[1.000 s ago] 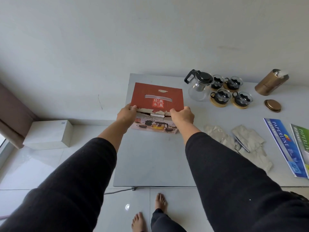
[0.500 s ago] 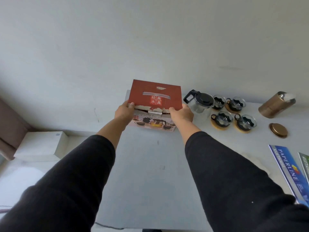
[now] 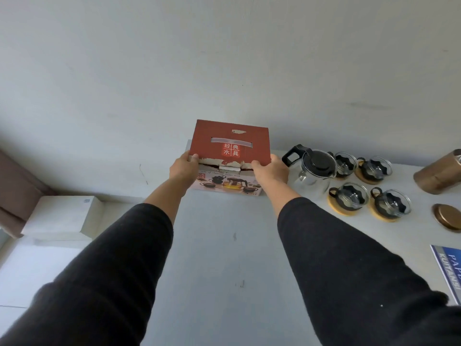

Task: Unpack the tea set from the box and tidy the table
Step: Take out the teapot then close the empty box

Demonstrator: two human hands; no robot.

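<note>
My left hand (image 3: 183,168) grips the left end of the red tea set box (image 3: 230,143), thumb curled over its torn front edge; my right hand (image 3: 270,171) grips the right end the same way. The box sits at the table's (image 3: 224,245) far left corner, by the wall. Right of it stand one glass teapot (image 3: 315,171) with a black lid and four glass cups (image 3: 349,196) on round wooden coasters. Farther right lie one bronze canister (image 3: 436,174) on its side and one bronze lid (image 3: 447,217).
</note>
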